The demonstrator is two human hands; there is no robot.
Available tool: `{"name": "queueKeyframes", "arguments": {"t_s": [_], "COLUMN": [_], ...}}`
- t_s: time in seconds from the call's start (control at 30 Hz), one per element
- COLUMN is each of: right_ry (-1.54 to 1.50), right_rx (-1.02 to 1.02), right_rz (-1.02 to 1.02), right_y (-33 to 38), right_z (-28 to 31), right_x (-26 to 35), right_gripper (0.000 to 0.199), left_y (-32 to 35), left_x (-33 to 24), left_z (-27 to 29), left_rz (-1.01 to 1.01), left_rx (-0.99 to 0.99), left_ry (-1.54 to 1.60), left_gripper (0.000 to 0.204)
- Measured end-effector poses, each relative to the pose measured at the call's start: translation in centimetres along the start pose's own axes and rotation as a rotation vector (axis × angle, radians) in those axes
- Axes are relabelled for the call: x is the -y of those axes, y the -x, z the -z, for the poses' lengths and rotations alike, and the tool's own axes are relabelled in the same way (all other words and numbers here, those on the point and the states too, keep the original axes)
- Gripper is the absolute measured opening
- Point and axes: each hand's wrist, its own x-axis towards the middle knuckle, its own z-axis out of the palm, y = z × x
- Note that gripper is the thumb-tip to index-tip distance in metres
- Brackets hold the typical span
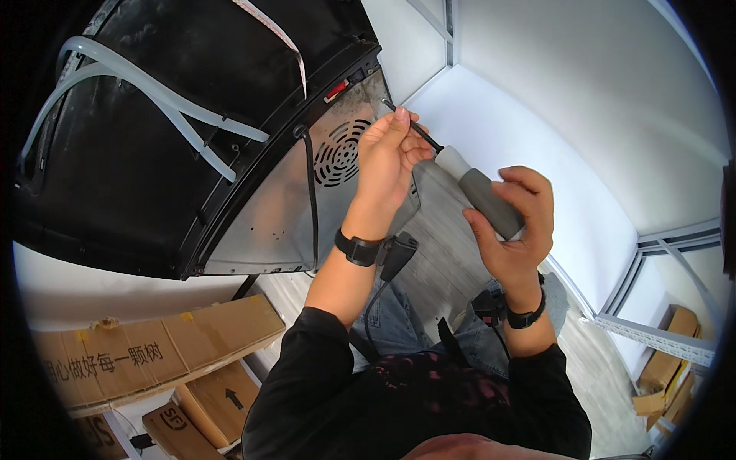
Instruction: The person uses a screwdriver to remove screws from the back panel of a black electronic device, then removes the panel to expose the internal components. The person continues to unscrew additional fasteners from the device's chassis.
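- Head view: a screwdriver-like tool [454,163] is held slantwise over the grey floor [441,222], its tip directed up and left, beside the upper edge of a metal panel [264,207]; contact between tip and panel cannot be told.
- Left hand [389,157]: the dark shaft [432,139] is pinched between thumb and fingers, some way behind the tip.
- Right hand [525,218]: thumb and fingers are curved about the dark grey handle [492,203]; whether it is firmly gripped cannot be told.
- Panel: pierced by a round slotted vent [337,153]; a red switch [336,91] is set above it, and a black cord [312,199] is hung down across the face.
- Black casing [130,192]: joined to the panel along a dark rim; pale tubes [165,100] are laid over it.
- Wrists: a black band [359,248] is worn on the left, another [527,313] on the right.
- Lower left: cardboard boxes [222,326] are seen.
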Motion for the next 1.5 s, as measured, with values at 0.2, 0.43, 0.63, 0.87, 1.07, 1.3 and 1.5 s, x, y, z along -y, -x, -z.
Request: {"name": "queueKeyframes", "arguments": {"t_s": [0.2,0.43,0.63,0.87,1.07,1.3,1.5], "right_ry": [-0.117,0.11,0.002,0.122,0.063,-0.078,0.162], "right_rx": [0.001,-0.001,0.003,0.04,0.064,0.147,0.091], "right_rz": [-0.437,-0.061,-0.164,-0.31,0.044,-0.458,0.097], "right_y": [1.1,0.5,0.5,1.3,0.9,1.2,0.1], "right_z": [1.2,0.8,0.8,1.3,1.1,1.9,1.6], "right_x": [-0.2,0.2,0.2,0.3,0.2,1.1,0.2], "right_gripper": [0.05,0.047,0.05,0.046,0.046,0.034,0.032], "left_y": [-0.4,-0.1,-0.5,-0.2,0.1,-0.3,0.3], "left_x": [0.3,-0.3,0.1,0.0,-0.4,-0.3,-0.9], "left_z": [-0.1,-0.4,0.0,-0.4,-0.3,-0.1,-0.8], "left_rz": [-0.024,0.047,0.008,0.022,0.065,0.039,0.08], "left_rx": [0.011,0.072,0.042,0.015,0.071,0.058,0.033], "left_ry": [0.047,0.099,0.007,0.058,0.075,0.017,0.064], "left_gripper": [0.022,0.02,0.019,0.02,0.019,0.018,0.018]}}
